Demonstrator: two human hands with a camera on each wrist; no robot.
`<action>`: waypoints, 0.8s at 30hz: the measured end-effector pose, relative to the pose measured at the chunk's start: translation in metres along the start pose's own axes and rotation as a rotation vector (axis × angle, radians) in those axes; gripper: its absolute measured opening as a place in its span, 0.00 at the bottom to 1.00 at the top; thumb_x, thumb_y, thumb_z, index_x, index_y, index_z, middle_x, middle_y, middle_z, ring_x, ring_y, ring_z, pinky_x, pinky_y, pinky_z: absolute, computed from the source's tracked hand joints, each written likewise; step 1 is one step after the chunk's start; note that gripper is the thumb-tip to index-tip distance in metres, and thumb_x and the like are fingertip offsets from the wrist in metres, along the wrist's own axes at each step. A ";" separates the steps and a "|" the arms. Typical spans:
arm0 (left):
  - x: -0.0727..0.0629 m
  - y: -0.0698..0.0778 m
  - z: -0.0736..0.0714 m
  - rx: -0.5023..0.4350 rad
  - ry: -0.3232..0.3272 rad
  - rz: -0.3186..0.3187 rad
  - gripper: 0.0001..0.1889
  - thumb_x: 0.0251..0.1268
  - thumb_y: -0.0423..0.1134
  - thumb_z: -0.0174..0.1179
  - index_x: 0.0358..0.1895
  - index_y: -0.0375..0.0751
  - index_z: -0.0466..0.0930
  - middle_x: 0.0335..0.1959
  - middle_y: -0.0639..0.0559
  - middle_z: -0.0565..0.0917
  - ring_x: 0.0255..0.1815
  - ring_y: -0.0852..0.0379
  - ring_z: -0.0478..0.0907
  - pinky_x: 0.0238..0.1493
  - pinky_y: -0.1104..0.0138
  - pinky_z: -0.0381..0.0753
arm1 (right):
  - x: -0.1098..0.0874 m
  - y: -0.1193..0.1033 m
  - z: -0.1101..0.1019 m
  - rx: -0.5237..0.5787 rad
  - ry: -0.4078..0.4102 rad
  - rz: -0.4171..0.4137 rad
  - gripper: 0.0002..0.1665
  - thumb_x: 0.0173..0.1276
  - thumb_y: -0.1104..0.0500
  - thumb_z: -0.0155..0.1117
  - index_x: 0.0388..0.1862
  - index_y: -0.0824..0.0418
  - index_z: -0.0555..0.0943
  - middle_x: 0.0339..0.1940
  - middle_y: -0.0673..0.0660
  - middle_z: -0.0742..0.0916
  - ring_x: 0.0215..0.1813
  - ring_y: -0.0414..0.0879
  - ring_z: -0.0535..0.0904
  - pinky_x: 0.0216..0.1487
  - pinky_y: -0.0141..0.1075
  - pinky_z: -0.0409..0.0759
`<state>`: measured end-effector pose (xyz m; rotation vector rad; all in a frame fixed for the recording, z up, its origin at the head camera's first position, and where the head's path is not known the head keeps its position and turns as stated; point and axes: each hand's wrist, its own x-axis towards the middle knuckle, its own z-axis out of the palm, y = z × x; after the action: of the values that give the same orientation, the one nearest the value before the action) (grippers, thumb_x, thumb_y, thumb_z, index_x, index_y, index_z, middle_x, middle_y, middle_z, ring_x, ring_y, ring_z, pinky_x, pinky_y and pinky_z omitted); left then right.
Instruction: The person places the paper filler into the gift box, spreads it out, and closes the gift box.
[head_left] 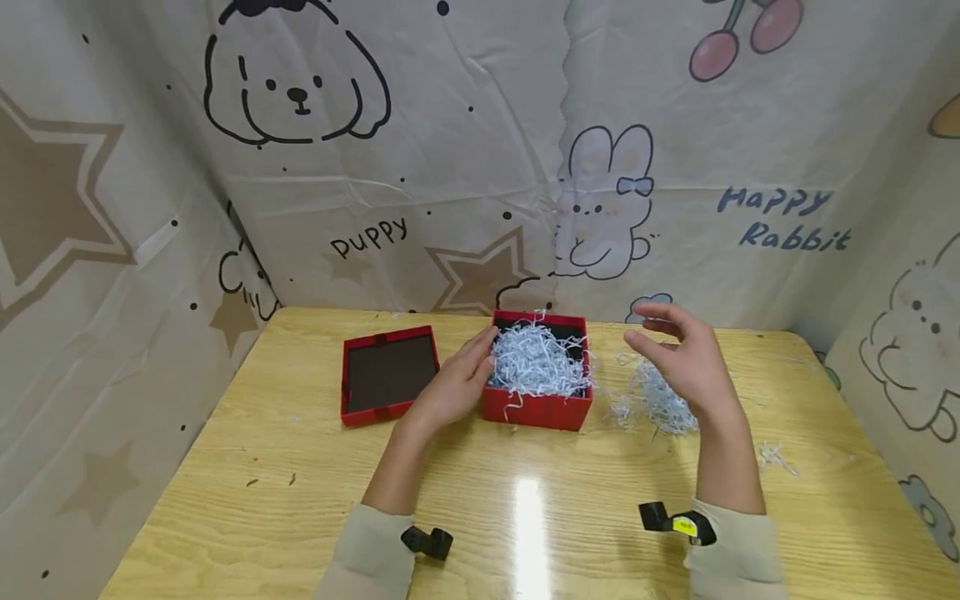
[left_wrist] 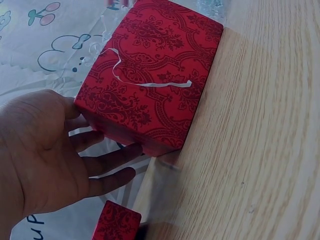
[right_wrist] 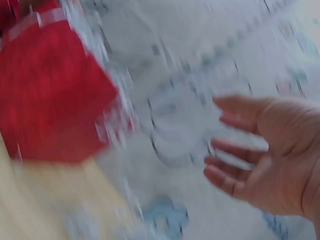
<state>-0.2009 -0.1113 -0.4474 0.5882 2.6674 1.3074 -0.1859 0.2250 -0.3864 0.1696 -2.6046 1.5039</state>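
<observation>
Bracing a red box (head_left: 536,411) near the far edge of the tabletop (head_left: 465,517), a left hand (head_left: 450,387) lays its fingers along the box's left side, its grip wide and flat rather than closed. The right hand (head_left: 686,358) hangs above a loose pile (head_left: 667,404) to the box's right, its grip roomy, thumb apart from the fingers, nothing visible in it. Pale paper shreds (head_left: 532,358) heap to the rim, leaving dark lining bare toward the back and right; one strand (left_wrist: 155,84) trails down the front wall. Left of the box, toward the tabletop's far left, lies the lid (head_left: 392,371), dark inside up.

Strands drooping over the rim could snag on a passing hand and drag more paper out, and a firm push down on the heap might squeeze some over the right wall. A hard shove from the front could send the box against the fabric (head_left: 420,179) hanging behind. Room is tight at the far edge and between lid and box, where the left hand sits; the front of the tabletop offers a broad open stretch, while scraps (head_left: 776,457) dot the right.
</observation>
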 end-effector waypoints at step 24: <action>0.000 0.004 0.001 -0.011 0.000 -0.027 0.31 0.88 0.46 0.45 0.87 0.47 0.52 0.87 0.53 0.54 0.87 0.52 0.49 0.84 0.51 0.52 | -0.014 0.125 -0.017 -0.266 -0.224 0.080 0.70 0.61 0.41 0.82 0.90 0.48 0.46 0.89 0.67 0.41 0.85 0.77 0.36 0.69 0.84 0.46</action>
<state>-0.1991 -0.1084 -0.4454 0.5490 2.6573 1.3143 -0.1911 0.3022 -0.4866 0.2200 -2.9909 1.2048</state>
